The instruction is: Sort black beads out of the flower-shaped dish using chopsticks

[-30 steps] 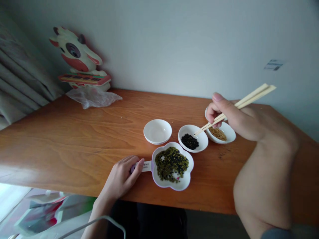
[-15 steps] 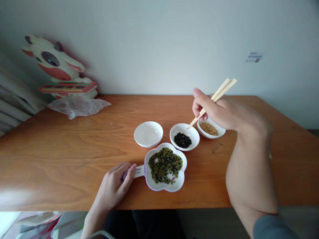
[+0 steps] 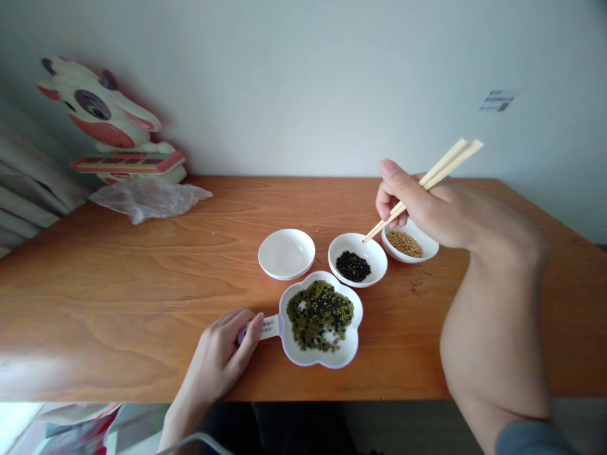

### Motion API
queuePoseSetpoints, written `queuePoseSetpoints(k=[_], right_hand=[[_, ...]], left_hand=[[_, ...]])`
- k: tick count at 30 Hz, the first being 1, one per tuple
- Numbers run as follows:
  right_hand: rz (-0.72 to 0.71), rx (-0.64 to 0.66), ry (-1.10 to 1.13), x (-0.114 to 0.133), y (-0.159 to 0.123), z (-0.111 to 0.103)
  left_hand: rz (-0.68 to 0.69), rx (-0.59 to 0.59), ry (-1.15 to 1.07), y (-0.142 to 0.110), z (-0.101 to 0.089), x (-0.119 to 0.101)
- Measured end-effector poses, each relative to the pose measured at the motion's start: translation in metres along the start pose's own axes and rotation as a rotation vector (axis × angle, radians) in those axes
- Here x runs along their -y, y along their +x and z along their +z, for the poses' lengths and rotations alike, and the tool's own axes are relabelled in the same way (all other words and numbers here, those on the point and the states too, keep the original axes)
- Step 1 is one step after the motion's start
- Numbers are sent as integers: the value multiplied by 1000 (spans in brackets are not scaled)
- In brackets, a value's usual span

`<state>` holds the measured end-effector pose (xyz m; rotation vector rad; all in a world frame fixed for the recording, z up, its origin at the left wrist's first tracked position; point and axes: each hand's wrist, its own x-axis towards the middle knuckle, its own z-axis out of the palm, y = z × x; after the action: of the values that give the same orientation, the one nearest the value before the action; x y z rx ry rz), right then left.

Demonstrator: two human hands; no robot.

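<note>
My left hand [image 3: 230, 351] is closed around the handle of a flower-shaped white dish with a purple edge [image 3: 351, 351]. Green beans mixed with black ones [image 3: 308, 316] cover most of its bottom. In my right hand [image 3: 417, 205] is a pair of wooden chopsticks [image 3: 450, 161], their tips over the far inner wall of a white bowl [image 3: 378, 265]. Black beans [image 3: 353, 266] lie in that bowl. To its right, partly behind my right hand, a second bowl [image 3: 431, 250] holds tan beans [image 3: 404, 244]. A third white bowl [image 3: 287, 253], on the left, has nothing in it.
A cow-shaped toy keyboard [image 3: 128, 161] leans at the back left, with a crumpled clear plastic bag [image 3: 149, 197] before it. The wooden table [image 3: 142, 284] meets a pale wall bearing a small label [image 3: 497, 100]. A grey curtain [image 3: 28, 183] hangs at the far left.
My right hand and the chopsticks appear slightly further right, and the chopstick tips stay at the black-bean bowl. The whole view has shifted a little. My left hand keeps its hold.
</note>
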<state>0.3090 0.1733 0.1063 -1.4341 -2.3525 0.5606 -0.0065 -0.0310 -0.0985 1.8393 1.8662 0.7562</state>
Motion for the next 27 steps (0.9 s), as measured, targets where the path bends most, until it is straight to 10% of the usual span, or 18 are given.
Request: queuePoseSetpoints(k=[27], right_hand=[[7,38,4,7,-7,-3]], left_hand=[[16,-16,22,-1,0,0]])
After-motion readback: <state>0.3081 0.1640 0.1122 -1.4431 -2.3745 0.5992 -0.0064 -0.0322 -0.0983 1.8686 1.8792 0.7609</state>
